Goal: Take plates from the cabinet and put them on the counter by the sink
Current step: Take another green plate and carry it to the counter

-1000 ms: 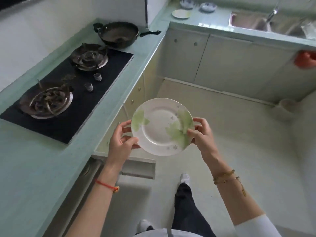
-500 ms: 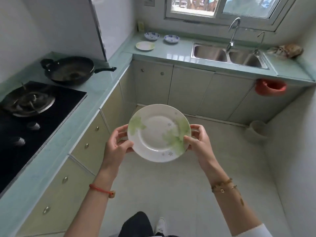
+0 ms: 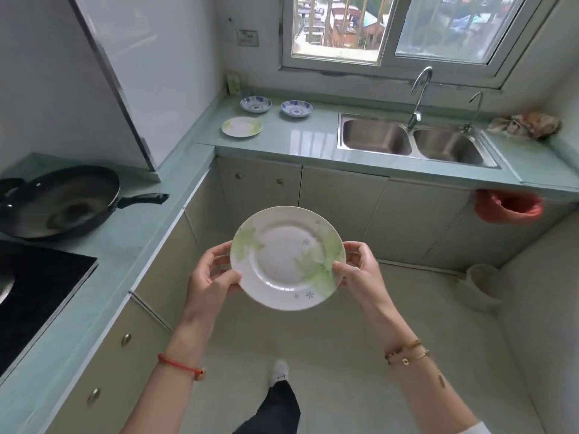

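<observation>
Plate (image 3: 283, 256): held level over the floor, carried toward the sink (image 3: 410, 142).
Left hand (image 3: 210, 277): grips the left rim.
Right hand (image 3: 360, 267): grips the right rim, steadying.
Tabletop (image 3: 313, 133): its left corner already carries one plate.

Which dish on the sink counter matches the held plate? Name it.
The flat green-leaf plate, same pattern as the held plate. The left blue bowl and right blue bowl behind it are deeper, blue-patterned.

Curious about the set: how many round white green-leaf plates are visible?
2. Held plate between left hand and right hand; second plate on green counter left of steel sink. Cabinets may hide more.
</observation>
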### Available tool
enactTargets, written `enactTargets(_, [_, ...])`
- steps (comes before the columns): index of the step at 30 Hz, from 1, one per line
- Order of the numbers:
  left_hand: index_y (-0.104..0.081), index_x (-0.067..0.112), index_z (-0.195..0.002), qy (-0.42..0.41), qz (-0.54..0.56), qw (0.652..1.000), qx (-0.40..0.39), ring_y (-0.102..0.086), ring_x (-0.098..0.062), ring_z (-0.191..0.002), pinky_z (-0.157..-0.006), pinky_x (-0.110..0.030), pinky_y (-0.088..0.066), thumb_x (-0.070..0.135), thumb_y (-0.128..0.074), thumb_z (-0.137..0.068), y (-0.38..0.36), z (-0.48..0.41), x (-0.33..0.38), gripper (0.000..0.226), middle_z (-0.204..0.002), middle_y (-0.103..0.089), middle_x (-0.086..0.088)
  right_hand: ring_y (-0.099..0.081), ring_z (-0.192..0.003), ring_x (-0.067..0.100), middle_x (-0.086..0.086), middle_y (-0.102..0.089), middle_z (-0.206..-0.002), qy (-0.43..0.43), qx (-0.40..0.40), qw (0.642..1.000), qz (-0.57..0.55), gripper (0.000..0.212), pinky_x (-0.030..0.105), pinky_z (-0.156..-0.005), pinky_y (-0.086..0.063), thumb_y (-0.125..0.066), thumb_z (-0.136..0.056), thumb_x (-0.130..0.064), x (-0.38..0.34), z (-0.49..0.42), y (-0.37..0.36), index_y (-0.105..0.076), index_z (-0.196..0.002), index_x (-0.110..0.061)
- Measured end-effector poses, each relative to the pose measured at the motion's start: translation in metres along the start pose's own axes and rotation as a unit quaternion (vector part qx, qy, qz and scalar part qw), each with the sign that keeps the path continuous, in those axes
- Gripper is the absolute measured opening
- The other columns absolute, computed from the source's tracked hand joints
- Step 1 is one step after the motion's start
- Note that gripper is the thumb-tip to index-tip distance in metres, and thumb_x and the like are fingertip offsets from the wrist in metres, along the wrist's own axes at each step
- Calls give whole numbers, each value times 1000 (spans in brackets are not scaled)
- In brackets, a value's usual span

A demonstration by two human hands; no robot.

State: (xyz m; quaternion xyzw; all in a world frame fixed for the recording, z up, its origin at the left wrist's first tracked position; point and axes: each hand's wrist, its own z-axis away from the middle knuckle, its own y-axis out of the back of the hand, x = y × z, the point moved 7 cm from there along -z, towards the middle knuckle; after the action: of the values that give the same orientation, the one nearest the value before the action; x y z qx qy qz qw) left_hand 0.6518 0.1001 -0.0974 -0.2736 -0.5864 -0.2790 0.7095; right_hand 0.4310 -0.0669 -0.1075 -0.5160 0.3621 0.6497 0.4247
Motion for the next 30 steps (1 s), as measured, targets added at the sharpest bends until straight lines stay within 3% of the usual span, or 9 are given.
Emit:
enactTargets(7, [-66, 23, -120, -17, 0, 999, -45, -68, -23, -106, -84, -36, -61, -10, -59, -85, -48, -165, 40, 49, -111, -71, -7, -65, -82, 18, 8, -67, -95, 12, 40, 999, 5, 31, 27, -54, -52, -60, -82, 2, -49, -151, -16, -56, -98, -24])
enactTargets(10, [-65, 25, -121, -9, -12, 998, -54, -70, -23, -106, -85, -38, -61, -10, -60, -85, -66, -228, 47, 51, -112, -71, -5, -65, -79, 19, 9, -68, -94, 14, 61, 998, 26, 30, 30, -55, -52, -61, -82, -1, -64, -209, -18, -57, -100, -24])
enactTargets(13, [-65, 25, -123, -8, -21, 998, -60, -71, -22, -104, -80, -35, -61, -9, -60, -84, -83, -289, 52, 53, -114, -70, -7, -66, -76, 19, 9, -67, -94, 10, 57, 998, 30, 30, 25, -49, -51, -60, -80, 0, -74, -270, -25, -57, -100, -22])
enactTargets(22, [-65, 21, -124, 21, -25, 999, -28, -73, -21, -99, -74, -32, -62, -12, -64, -80, -140, -486, 46, 54, -110, -71, -9, -68, -85, 24, 9, -66, -95, -22, 43, 998, 44, 35, 27, -53, -53, -57, -79, -1, -85, -485, -50, -54, -108, -20])
enactTargets(26, [-62, 18, -127, 47, -26, 999, -8, -74, -21, -93, -69, -28, -61, -13, -65, -80, -164, -576, 40, 56, -112, -69, -5, -65, -80, 18, 6, -62, -95, -35, 31, 996, 78, 35, 20, -48, -51, -55, -82, -2, -92, -586, -63, -50, -110, -23])
enactTargets(30, [-59, 21, -130, 72, -40, 997, 4, -73, -21, -93, -71, -31, -62, -12, -66, -79, -185, -659, 31, 61, -115, -66, -2, -65, -77, 23, 10, -62, -91, -42, 28, 991, 120, 35, 35, -58, -58, -53, -83, -3, -94, -673, -75, -48, -112, -21])
